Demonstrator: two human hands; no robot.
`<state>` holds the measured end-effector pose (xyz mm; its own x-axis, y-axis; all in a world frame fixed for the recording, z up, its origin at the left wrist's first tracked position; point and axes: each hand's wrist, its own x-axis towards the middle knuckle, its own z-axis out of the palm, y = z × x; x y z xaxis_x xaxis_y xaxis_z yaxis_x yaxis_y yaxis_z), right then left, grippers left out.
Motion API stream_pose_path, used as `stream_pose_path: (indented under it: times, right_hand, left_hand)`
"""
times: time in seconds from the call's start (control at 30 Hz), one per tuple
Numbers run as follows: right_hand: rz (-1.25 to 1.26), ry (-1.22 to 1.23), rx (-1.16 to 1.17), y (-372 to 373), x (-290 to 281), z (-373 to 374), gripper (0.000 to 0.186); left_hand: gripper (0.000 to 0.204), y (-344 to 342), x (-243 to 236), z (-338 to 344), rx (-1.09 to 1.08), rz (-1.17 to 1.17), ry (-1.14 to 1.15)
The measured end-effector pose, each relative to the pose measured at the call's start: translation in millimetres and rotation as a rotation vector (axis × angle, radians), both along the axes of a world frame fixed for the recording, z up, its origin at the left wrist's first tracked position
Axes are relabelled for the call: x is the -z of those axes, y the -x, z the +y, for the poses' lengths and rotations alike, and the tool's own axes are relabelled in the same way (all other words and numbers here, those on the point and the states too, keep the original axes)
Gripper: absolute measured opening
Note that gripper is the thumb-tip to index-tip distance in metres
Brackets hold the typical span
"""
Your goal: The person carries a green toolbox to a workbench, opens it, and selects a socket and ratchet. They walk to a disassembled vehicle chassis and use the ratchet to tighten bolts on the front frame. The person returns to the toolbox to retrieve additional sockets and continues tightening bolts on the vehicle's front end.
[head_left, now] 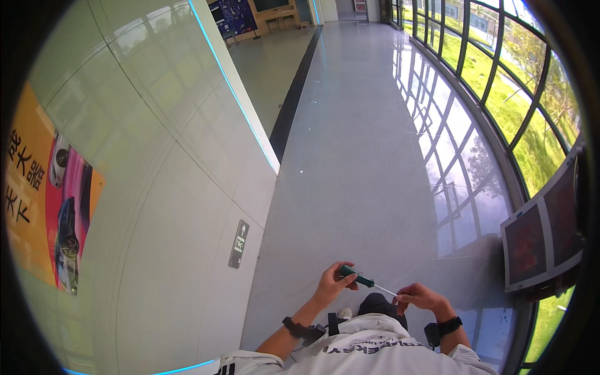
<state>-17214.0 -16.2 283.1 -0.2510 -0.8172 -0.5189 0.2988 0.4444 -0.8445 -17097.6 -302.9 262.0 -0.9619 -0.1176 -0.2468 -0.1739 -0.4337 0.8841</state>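
Note:
A screwdriver (362, 279) with a dark green handle and a thin metal shaft is held in front of my body, above the floor. My left hand (334, 281) is closed around the butt end of the handle. At the other end, the fingers of my right hand (417, 296) are closed at the shaft's tip, which they partly hide. The shaft slants down from the handle toward the right hand. Each wrist wears a black strap with a small dark box.
To the left runs a pale panelled wall (187, 206) with an exit sign (238, 244) and an orange car poster (37, 200). A shiny grey floor (350, 156) stretches ahead. Black-framed windows (494, 69) line the right, with a framed display stand (531, 244) close by.

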Motion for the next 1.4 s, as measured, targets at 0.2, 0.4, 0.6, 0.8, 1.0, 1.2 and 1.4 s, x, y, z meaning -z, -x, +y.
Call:
stream_pose_path:
  times: [0.2, 0.4, 0.6, 0.8, 1.0, 1.2, 1.4]
  right_hand:
    - [-0.053, 0.143, 0.065, 242, 57, -116, 0.026]
    - [0.089, 0.051, -0.382, 481, 67, -407, 0.028]
    - [0.851, 0.133, -0.756, 660, 16, -662, 0.029]
    - [0.475, -0.040, -0.283, 858, 79, -795, 0.027]
    - [0.718, -0.630, -0.216, 1058, 182, -750, 0.029]
    - [0.305, -0.748, -0.010, 1208, 220, -883, 0.027]
    - [0.514, -0.378, -0.450, 1343, 259, -1214, 0.031]
  left_hand:
    - [0.043, 268, 3, -128, 0.257, 0.009, -0.194]
    - [0.037, 440, 2, -318, -0.115, 0.081, 0.105]
    - [0.038, 556, 10, -498, -0.303, -0.163, 0.459]
    - [0.042, 703, 69, -674, -0.261, -0.447, 0.950]
    - [0.049, 866, 40, -822, -0.221, -0.343, 0.846]
    - [0.048, 963, 42, -960, -0.197, -0.534, 0.926]
    - [0.044, 993, 46, -1044, -0.469, -0.752, 0.879]
